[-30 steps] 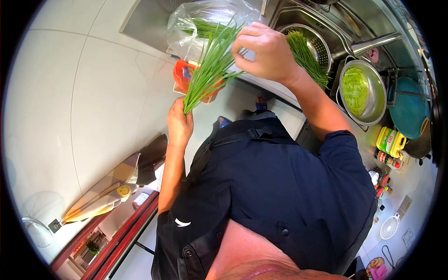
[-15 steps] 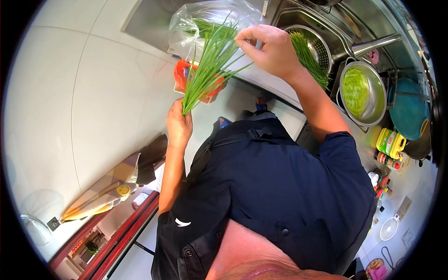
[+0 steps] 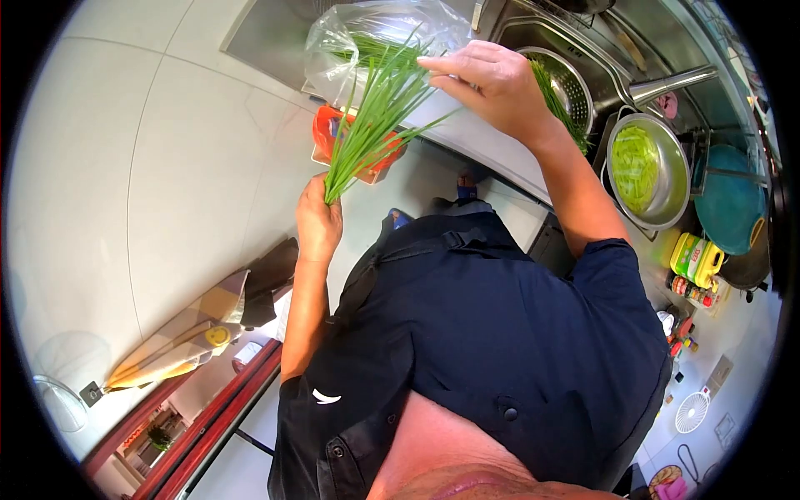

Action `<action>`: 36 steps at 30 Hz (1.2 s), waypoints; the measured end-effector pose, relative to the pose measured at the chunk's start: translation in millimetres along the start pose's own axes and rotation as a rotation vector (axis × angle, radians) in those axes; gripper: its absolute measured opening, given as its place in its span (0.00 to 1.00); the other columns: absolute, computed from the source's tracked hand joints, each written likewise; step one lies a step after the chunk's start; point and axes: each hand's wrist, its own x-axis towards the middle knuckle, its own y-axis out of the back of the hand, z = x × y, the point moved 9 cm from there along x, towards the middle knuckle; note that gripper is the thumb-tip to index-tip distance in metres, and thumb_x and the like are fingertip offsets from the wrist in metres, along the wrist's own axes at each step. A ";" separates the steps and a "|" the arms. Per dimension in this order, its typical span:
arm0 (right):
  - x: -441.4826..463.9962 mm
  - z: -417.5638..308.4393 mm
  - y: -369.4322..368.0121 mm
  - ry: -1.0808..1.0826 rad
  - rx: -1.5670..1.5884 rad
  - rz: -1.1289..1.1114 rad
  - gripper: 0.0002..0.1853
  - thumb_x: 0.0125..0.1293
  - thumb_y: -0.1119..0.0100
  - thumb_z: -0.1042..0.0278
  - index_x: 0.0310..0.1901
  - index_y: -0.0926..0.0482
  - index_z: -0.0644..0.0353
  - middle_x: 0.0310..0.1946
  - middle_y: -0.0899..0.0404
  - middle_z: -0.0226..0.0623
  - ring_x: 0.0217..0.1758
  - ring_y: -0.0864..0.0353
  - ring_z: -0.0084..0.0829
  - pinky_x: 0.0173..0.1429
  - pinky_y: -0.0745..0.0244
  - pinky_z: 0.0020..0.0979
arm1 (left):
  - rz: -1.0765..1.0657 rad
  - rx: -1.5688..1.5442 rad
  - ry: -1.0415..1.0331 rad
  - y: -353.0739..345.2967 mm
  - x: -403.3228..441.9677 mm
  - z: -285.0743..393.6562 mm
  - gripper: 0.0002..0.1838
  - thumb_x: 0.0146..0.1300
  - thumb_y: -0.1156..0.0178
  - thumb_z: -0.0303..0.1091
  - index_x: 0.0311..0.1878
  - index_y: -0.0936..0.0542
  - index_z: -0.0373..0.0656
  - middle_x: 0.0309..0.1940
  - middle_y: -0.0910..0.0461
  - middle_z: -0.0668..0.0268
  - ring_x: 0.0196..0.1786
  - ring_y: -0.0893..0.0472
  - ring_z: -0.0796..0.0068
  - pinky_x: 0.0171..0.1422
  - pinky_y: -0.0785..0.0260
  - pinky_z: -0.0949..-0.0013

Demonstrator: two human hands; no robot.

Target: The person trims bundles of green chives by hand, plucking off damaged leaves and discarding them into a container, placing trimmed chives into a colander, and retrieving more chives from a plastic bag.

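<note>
Colander [image 3: 578, 87], in the sink [image 3: 546, 35]. Left of the colander: plastic bag [image 3: 323, 52] on the surface [image 3: 500, 157], stalks [image 3: 358, 47] within; bunch [image 3: 367, 121] partly screening the bin [image 3: 324, 129]. Right of the colander: basin [image 3: 668, 185] holding cut greens [image 3: 634, 167]; farther right, jug [image 3: 697, 258].

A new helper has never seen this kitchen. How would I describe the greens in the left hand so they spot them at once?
Start at the dark clothing and follow the left forearm up to the left hand. It grips a bunch of long green stalks by one end. Unlike similar greens in the clear bag and the colander, this bunch is handheld.
</note>
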 end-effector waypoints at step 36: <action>-28.0 -13.1 -159.1 -0.198 -0.021 -0.119 0.03 0.62 0.31 0.73 0.37 0.13 0.57 0.29 0.14 0.37 0.32 0.15 0.41 0.39 0.21 0.37 | 0.023 0.340 0.155 48.8 -122.2 -89.0 0.18 0.60 0.43 0.17 0.54 0.24 0.39 0.41 0.17 0.48 0.44 0.18 0.41 0.48 0.25 0.46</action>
